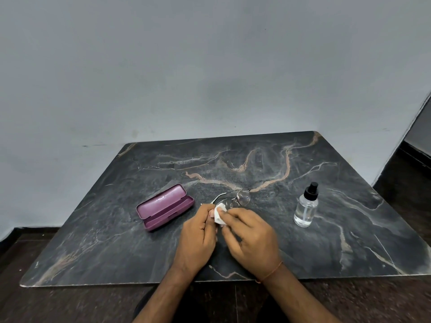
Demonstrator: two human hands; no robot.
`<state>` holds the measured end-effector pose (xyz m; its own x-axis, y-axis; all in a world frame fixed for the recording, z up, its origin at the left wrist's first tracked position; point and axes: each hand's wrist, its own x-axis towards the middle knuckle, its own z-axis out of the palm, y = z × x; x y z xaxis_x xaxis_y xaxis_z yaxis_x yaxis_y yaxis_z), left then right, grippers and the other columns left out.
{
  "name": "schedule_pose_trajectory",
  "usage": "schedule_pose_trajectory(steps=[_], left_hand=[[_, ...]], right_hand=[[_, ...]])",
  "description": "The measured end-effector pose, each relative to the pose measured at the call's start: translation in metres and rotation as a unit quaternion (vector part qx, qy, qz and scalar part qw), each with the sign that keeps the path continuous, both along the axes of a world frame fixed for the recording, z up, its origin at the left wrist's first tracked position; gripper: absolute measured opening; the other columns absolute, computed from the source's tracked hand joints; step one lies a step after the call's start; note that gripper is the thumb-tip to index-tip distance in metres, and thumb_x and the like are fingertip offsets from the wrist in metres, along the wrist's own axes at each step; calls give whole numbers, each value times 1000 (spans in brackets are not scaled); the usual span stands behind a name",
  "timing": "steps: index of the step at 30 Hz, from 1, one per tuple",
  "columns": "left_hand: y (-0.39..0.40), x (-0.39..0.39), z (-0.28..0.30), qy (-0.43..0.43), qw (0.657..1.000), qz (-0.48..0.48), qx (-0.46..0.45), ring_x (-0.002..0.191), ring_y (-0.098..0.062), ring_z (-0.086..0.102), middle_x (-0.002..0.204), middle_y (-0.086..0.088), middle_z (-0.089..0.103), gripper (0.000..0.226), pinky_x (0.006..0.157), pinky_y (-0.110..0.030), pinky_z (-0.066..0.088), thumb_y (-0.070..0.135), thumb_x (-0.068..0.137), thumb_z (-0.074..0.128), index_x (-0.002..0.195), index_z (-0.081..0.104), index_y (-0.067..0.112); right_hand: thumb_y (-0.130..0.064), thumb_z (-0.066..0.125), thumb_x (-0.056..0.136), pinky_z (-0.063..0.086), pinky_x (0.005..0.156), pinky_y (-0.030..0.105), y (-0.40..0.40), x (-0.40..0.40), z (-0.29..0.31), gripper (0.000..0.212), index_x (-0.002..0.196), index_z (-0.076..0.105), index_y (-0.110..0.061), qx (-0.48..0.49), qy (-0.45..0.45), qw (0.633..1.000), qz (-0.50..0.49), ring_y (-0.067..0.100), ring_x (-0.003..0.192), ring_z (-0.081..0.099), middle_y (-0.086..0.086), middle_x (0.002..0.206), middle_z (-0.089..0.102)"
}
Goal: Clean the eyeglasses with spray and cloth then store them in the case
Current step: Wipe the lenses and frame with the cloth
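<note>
Thin-framed eyeglasses (pixel 243 197) are held just above the dark marble table (pixel 349 229), one lens showing past my fingers. My left hand (pixel 198 236) grips the frame at its near side. A small white cloth (pixel 219 214) is pinched in my right hand (pixel 251 236) and pressed against the nearer lens, which it hides. The purple glasses case (pixel 164 207) lies open to the left of my hands. A clear spray bottle (pixel 306 206) with a black pump top stands upright to the right.
The table sits against a grey wall (pixel 210 66). Dark floor (pixel 408 183) shows at the right and along the near edge.
</note>
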<state>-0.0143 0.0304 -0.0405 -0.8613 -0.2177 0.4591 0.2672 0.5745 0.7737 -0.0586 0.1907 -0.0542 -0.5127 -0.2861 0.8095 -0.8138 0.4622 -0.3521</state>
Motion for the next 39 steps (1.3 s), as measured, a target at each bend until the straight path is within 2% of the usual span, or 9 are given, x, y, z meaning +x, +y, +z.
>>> schedule_pose_trajectory(steps=[5,11,13,19,26,29,32,35,39], left_hand=[[1,0,2,12,1000,18,17,54,-16,64,71,2,64,25,57,-27,52,37,115,41,98,59,32],[-2,-3,2,8,998,47,39,53,-13,67,70,4,68,24,57,-19,49,38,111,42,97,60,31],[-2,-3,2,6,997,53,53,53,-12,68,70,6,69,23,57,-22,51,38,111,42,98,60,32],[1,-2,4,17,997,30,69,52,-10,60,71,-3,62,25,56,-25,50,38,111,41,97,60,28],[-2,-3,2,8,998,28,48,52,-12,63,65,-1,65,24,57,-21,49,37,111,42,96,61,33],[0,-2,2,12,999,17,33,52,-13,61,68,-1,62,24,56,-23,49,35,112,41,95,58,31],[1,0,2,7,1000,0,14,53,-16,61,68,-1,62,24,57,-34,52,37,113,41,96,58,32],[0,-1,0,-4,1000,-8,-10,54,-18,63,66,-2,62,23,59,-41,53,36,113,42,96,57,35],[-1,-2,-2,-1,1000,-7,-19,55,-16,64,64,-1,63,22,59,-38,53,30,115,44,104,62,33]], right_hand=[[-20,70,98,60,77,31,1,-11,-1,35,132,76,-24,-11,-46,996,-71,14,91,70,-9,110,74],[-18,72,97,61,71,34,-2,-3,-5,31,127,77,-25,56,9,998,-6,17,89,72,-10,113,75],[-19,72,98,60,67,34,-2,-2,-4,31,127,76,-27,73,23,997,-5,18,84,70,-12,113,75],[-19,70,97,60,69,31,-1,-8,-4,34,131,76,-25,20,-4,996,-88,16,83,69,-10,108,74],[-17,73,96,59,66,33,-2,-1,-4,32,126,77,-25,70,30,997,-17,18,82,69,-11,112,75],[-18,73,97,60,73,31,-1,-6,-2,33,128,77,-24,19,-6,998,-63,16,87,70,-10,110,75],[-16,72,96,58,79,27,0,-11,-1,35,130,77,-22,-21,-45,994,-94,14,92,71,-8,109,75],[-15,71,96,59,81,27,0,-7,1,36,131,76,-21,-8,-40,997,-64,14,94,71,-7,112,75],[-15,74,95,59,79,28,-1,-2,1,32,127,78,-22,18,-6,1000,-16,16,90,69,-8,114,75]])
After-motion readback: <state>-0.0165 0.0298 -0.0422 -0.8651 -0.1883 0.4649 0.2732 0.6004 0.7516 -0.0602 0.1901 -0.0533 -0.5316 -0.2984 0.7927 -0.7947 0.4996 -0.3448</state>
